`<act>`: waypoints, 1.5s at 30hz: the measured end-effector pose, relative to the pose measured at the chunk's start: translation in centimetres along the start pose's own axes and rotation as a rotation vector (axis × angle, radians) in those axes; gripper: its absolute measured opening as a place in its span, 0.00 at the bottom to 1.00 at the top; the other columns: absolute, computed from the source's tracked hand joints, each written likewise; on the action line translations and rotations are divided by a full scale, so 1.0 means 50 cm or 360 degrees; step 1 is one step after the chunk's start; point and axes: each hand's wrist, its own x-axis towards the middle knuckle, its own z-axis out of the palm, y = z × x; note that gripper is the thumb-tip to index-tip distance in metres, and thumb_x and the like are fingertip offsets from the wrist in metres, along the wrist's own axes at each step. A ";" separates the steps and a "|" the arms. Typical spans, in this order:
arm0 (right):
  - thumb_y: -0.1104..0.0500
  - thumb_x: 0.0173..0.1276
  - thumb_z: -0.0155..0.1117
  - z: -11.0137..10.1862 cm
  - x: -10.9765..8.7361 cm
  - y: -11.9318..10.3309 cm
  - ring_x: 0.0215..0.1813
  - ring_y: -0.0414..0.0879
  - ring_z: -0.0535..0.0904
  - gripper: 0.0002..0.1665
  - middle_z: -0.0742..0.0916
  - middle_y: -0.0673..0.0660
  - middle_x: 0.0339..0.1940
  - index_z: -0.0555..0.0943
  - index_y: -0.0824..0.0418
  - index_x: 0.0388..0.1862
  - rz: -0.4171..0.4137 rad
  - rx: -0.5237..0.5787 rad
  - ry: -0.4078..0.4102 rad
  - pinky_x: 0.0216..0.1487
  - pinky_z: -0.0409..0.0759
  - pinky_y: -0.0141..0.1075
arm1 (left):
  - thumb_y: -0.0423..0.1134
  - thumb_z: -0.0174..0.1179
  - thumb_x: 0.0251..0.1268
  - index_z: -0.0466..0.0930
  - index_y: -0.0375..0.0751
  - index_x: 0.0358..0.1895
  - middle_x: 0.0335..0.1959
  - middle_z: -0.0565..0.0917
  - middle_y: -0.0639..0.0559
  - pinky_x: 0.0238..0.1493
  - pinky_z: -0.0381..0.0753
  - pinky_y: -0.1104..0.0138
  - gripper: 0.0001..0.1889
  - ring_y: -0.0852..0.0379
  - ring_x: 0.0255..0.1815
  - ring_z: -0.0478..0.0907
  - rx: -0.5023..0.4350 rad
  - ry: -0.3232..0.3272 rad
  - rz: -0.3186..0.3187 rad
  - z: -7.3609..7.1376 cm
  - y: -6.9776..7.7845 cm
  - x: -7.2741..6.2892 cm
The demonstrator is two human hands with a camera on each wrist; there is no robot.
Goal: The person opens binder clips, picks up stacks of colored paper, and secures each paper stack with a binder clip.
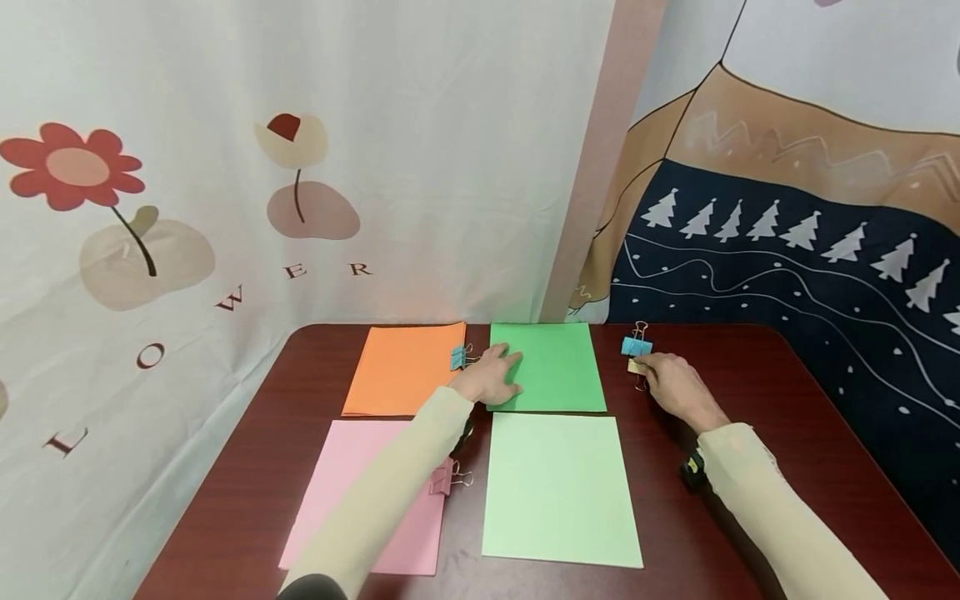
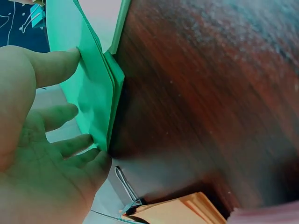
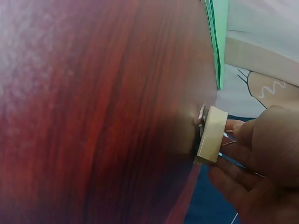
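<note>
My left hand [image 1: 484,377] rests with spread fingers on the left part of a dark green paper stack [image 1: 557,367]. In the left wrist view its fingertips touch the green sheets [image 2: 96,100] near their edge. To the right of that stack, my right hand [image 1: 681,392] pinches a yellow binder clip [image 1: 635,367] by its wire handle, low over the table. The clip's pale yellow body [image 3: 213,135] shows in the right wrist view beyond the fingertips. Just behind it lies a blue binder clip [image 1: 637,346].
An orange paper stack [image 1: 405,367] carries a blue clip [image 1: 458,357] on its right edge. In front, a pink stack [image 1: 322,500], partly under my left sleeve, carries a pink clip [image 1: 440,478]. A light green stack [image 1: 558,492] lies beside it. Printed curtains [image 1: 450,167] hang behind the table.
</note>
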 end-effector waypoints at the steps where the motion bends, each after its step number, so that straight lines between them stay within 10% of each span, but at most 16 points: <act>1: 0.67 0.76 0.55 -0.002 0.001 0.001 0.55 0.65 0.83 0.18 0.85 0.73 0.59 0.81 0.72 0.60 0.0008 0.0001 0.0005 0.56 0.83 0.58 | 0.53 0.55 0.78 0.53 0.52 0.83 0.86 0.45 0.45 0.79 0.63 0.49 0.37 0.46 0.87 0.43 0.0007 -0.0003 -0.0004 0.000 0.001 0.000; 16: 0.60 0.79 0.56 -0.022 0.002 0.020 0.30 0.48 0.82 0.17 0.89 0.68 0.43 0.83 0.71 0.55 0.0271 0.0378 0.0016 0.32 0.80 0.38 | 0.53 0.56 0.77 0.56 0.53 0.82 0.86 0.47 0.46 0.77 0.67 0.50 0.36 0.46 0.86 0.45 0.0033 -0.0005 -0.0019 -0.002 0.007 0.002; 28: 0.49 0.84 0.46 -0.035 0.006 0.027 0.37 0.38 0.87 0.37 0.82 0.77 0.60 0.65 0.82 0.71 0.0818 0.1024 -0.0259 0.42 0.89 0.35 | 0.53 0.57 0.77 0.56 0.53 0.82 0.86 0.48 0.46 0.76 0.68 0.50 0.36 0.47 0.86 0.45 0.0012 -0.0012 -0.0016 -0.006 0.009 0.002; 34: 0.33 0.75 0.55 -0.044 0.017 0.022 0.35 0.36 0.88 0.57 0.87 0.70 0.51 0.59 0.84 0.73 0.0932 0.1049 -0.0339 0.43 0.88 0.33 | 0.53 0.57 0.77 0.56 0.53 0.82 0.86 0.48 0.46 0.76 0.68 0.50 0.36 0.46 0.86 0.46 0.0016 0.0007 -0.0018 -0.005 0.005 0.003; 45: 0.40 0.72 0.65 -0.051 0.014 0.020 0.38 0.37 0.86 0.50 0.89 0.60 0.45 0.66 0.83 0.70 0.0887 0.1011 -0.0403 0.46 0.88 0.34 | 0.52 0.59 0.75 0.58 0.52 0.81 0.85 0.50 0.45 0.76 0.67 0.48 0.36 0.45 0.86 0.48 -0.0054 0.0019 -0.0014 -0.005 0.001 0.000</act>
